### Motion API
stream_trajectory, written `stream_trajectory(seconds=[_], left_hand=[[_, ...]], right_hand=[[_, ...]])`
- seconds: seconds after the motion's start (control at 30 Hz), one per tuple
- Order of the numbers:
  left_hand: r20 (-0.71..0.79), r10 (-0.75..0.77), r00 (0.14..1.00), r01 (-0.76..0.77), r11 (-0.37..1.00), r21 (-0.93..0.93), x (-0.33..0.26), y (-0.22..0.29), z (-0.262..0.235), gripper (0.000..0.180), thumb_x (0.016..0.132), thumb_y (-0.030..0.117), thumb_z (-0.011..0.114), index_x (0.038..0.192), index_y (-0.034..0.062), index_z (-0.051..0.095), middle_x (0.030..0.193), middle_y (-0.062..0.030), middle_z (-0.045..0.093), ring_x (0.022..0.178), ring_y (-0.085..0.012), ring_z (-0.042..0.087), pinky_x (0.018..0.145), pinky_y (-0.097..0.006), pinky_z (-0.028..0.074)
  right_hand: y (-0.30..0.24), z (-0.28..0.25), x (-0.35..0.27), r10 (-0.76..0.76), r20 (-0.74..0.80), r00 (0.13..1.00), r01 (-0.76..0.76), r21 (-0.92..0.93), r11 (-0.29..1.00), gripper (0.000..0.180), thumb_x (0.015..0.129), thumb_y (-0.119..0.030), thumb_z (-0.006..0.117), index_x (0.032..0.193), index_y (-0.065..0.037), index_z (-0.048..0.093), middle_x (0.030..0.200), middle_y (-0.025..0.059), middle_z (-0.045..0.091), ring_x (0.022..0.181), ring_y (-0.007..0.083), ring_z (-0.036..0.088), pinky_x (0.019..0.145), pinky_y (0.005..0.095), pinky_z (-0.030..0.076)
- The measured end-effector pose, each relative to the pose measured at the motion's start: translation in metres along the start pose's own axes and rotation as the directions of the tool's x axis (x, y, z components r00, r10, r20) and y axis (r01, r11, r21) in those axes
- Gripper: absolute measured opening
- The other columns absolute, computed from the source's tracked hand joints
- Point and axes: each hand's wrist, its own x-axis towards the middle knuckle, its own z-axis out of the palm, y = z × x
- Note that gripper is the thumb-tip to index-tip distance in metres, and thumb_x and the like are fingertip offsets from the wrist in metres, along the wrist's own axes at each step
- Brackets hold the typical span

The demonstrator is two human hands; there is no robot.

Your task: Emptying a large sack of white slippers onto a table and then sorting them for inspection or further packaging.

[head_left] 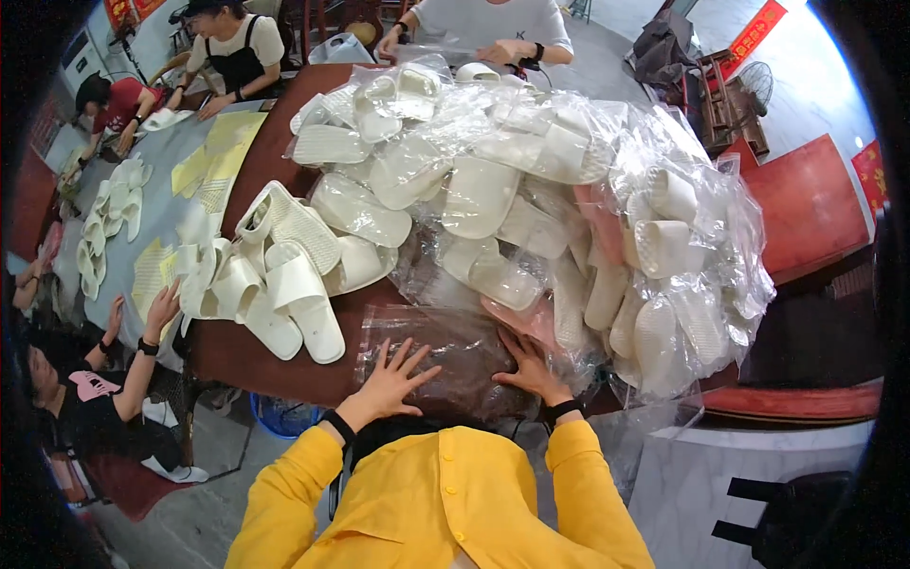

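A clear plastic bag (pixel 464 356) lies flat at the table's near edge, under both my hands. My left hand (pixel 393 379) rests on its left part with the fingers spread. Toward its right end, my right hand (pixel 533 370) lies with fingers apart, close to the bagged pile. Neither hand grips anything. Left of the bag sit loose white slippers (pixel 305 292), some leaning on each other. A large heap of white slippers in clear bags (pixel 482 194) covers the far and right side of the table. Pink sheets (pixel 524 327) show among the bags.
The dark red table (pixel 256 365) carries all this. At left, a grey table (pixel 185 147) holds yellow sheets (pixel 223 142) and more slippers (pixel 114 209). Several people work around, one (pixel 104 389) seated close at left, another (pixel 488 28) across. A blue basket (pixel 284 417) stands below.
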Motion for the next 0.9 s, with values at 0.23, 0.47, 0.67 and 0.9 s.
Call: stream_trajectory(seconds=[0.23, 0.47, 0.67, 0.9], left_hand=[[0.127, -0.095, 0.987, 0.089, 0.994, 0.057, 0.009, -0.02, 0.0, 0.103, 0.062, 0.059, 0.075, 0.148, 0.0352, 0.024, 0.157, -0.006, 0.012, 0.144, -0.0348, 0.007, 0.108, -0.068, 0.004], [0.185, -0.087, 0.979, 0.067, 0.991, 0.113, 0.008, -0.019, 0.002, 0.097, 0.068, 0.062, 0.069, 0.148, 0.0343, 0.023, 0.157, -0.006, 0.012, 0.144, -0.0359, 0.007, 0.106, -0.07, 0.007], [-0.064, -0.246, 0.967, 0.207, 0.907, -0.366, 0.012, -0.043, 0.005, 0.057, 0.086, 0.035, 0.062, 0.136, 0.013, 0.044, 0.145, -0.0128, 0.036, 0.137, -0.0357, 0.027, 0.108, -0.055, 0.025], [-0.59, -0.423, 0.688, 0.438, 0.89, -0.127, 0.026, -0.083, -0.05, 0.038, 0.078, 0.01, 0.065, 0.116, 0.0059, 0.058, 0.138, -0.0125, 0.041, 0.133, -0.0359, 0.03, 0.108, -0.053, 0.027]], right_hand=[[-0.072, -0.051, -0.023, -0.153, -0.011, 0.988, 0.153, 0.071, 0.986, 0.045, 0.084, -0.024, 0.066, 0.125, -0.008, 0.055, 0.132, 0.0181, 0.05, 0.119, 0.0375, 0.048, 0.1, 0.042, 0.041], [-0.119, -0.088, 0.047, -0.164, -0.239, 0.957, 0.238, 0.324, 0.916, 0.031, 0.086, -0.013, 0.062, 0.115, -0.005, 0.061, 0.124, 0.0174, 0.056, 0.114, 0.0356, 0.054, 0.093, 0.0375, 0.046], [-0.077, -0.024, 0.11, 0.017, -0.32, 0.947, -0.001, 0.05, 0.999, 0.062, 0.079, -0.014, 0.068, 0.136, -0.016, 0.046, 0.142, 0.0371, 0.026, 0.131, 0.0519, 0.028, 0.109, 0.0496, 0.028], [-0.082, -0.022, 0.108, -0.023, -0.229, 0.973, -0.027, -0.214, 0.976, 0.058, 0.078, -0.015, 0.07, 0.131, -0.008, 0.049, 0.139, 0.0317, 0.035, 0.127, 0.0472, 0.037, 0.104, 0.0489, 0.034]])
